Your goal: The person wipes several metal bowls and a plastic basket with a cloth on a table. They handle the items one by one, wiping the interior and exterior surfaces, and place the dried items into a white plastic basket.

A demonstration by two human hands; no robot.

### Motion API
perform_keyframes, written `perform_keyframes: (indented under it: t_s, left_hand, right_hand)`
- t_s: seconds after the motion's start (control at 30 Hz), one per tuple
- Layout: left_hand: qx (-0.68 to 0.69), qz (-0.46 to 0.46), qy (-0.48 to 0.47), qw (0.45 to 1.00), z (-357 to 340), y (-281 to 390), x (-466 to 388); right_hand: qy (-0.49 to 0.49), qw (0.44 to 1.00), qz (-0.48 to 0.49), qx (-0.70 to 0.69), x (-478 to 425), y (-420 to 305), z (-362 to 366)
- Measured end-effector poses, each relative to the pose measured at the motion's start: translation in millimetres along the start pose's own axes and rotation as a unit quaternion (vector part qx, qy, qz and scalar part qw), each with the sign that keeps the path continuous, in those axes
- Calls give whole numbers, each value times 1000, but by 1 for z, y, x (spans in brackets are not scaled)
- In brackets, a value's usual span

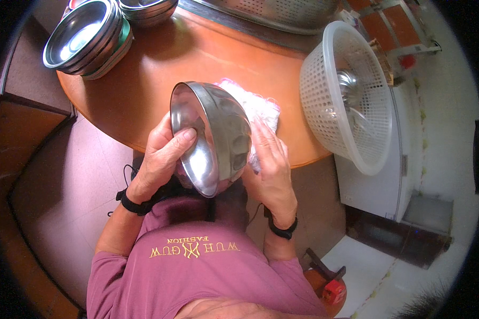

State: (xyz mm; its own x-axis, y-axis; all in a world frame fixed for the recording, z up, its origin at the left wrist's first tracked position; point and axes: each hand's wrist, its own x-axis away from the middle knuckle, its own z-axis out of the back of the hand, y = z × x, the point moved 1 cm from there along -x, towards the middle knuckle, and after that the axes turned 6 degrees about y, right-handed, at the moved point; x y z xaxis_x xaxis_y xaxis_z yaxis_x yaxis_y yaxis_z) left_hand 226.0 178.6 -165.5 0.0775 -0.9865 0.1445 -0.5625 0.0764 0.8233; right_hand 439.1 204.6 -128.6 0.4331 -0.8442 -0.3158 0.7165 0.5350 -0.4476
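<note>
My left hand (165,153) grips a shiny stainless steel bowl (233,131) by its rim, thumb on the inner wall and fingers behind. The bowl is tipped on its side above the table's near edge, its mouth facing left. Against its outer right side, my right hand (269,163) presses a white cloth (259,107) with fingers stretched out flat. Part of the cloth spreads beyond the fingertips over the orange tabletop (223,56). How far it reaches behind the bowl is hidden.
Stacked metal bowls (80,40) stand at the table's left edge, with another stack (147,10) behind. A large perforated metal basin (271,14) sits at the back. To the right, a white plastic colander (323,91) holds shiny metal ware. A stool (339,275) stands lower right.
</note>
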Motion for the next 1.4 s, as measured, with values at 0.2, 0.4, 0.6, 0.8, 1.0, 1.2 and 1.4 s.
perform_keyframes:
  t_s: [0.2,0.4,0.6,0.8,1.0,1.2,1.4]
  left_hand:
    - [-22,-7,-1,1000,0,0,0]
    - [-24,-11,-9,1000,1,-2,2]
    - [-34,-10,-10,999,1,-2,1]
    - [-40,-13,-3,999,-1,0,2]
    - [-133,30,-47,990,3,2,1]
    - [-147,69,-103,981,-1,11,0]
    - [-154,76,-119,978,-1,14,0]
  right_hand:
    - [69,995,-63,-17,5,5,5]
    - [91,992,-83,2,5,17,8]
    - [90,993,-64,-28,7,22,5]
    - [47,963,-28,-265,1,4,9]
    - [-31,909,34,-414,-6,-21,-1]
    - [-39,882,69,-465,-10,-23,-3]
    - [-52,870,52,-487,-7,-24,-3]
